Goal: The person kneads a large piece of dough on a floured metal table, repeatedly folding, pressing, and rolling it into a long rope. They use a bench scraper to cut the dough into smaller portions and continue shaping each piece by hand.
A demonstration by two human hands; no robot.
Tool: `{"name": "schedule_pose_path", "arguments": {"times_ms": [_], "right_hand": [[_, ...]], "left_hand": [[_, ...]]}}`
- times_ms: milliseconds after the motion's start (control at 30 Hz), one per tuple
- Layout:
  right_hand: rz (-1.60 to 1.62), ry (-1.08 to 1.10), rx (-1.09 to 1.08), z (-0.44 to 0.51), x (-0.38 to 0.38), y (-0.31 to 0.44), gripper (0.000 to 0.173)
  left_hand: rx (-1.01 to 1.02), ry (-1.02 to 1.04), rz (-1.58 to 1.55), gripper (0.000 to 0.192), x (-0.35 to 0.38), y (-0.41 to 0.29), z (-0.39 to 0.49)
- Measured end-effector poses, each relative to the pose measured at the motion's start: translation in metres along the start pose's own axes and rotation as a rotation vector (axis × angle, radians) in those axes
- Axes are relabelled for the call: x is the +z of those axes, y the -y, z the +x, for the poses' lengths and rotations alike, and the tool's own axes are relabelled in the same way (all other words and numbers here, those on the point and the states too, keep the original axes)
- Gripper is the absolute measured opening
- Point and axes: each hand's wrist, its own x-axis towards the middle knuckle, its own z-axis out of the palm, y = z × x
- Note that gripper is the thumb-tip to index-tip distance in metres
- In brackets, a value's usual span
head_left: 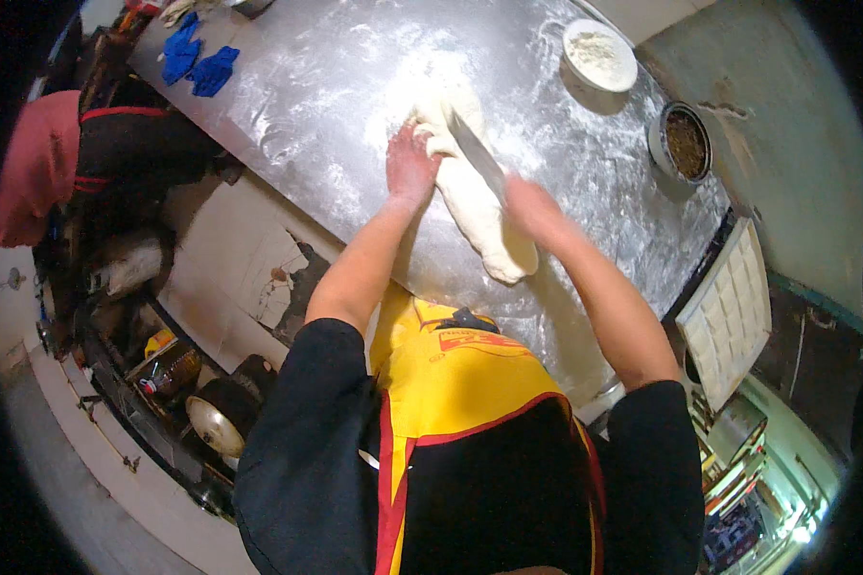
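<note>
A long roll of pale dough [467, 198] lies on the floured metal worktop [316, 136]. My right hand [532, 208] is shut on the handle end of a knife [478, 154] with a broad metal blade. The blade lies along the far part of the dough, its tip at a split there; how deep it goes I cannot tell. My left hand [411, 164], dusted with flour, rests against the dough's left side, with its fingertips on a folded, cut-looking edge. Loose flour [431, 79] is spread around the dough's far end.
At the far right stand a white bowl of flour [599, 56] and a metal pot of brown filling-like matter [683, 144]. Blue cloths [200, 61] lie far left. A tray of dough pieces [730, 316] sits beyond the right edge. Another person [43, 165] stands at left.
</note>
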Motion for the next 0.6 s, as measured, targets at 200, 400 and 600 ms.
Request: {"name": "schedule_pose_path", "arguments": {"times_ms": [200,400,600], "right_hand": [[-0.071,0.058,0.155,-0.134,0.076,-0.068,0.018],[0.015,-0.144,0.011,-0.025,0.106,-0.036,0.018],[0.105,-0.083,-0.004,-0.049,0.058,-0.004,0.02]], "left_hand": [[0.24,-0.118,-0.319,0.049,-0.015,0.009,-0.006],[0.234,-0.078,-0.461,0.05,-0.028,-0.022,-0.067],[0.272,-0.166,-0.177,0.052,-0.014,-0.022,-0.097]]}}
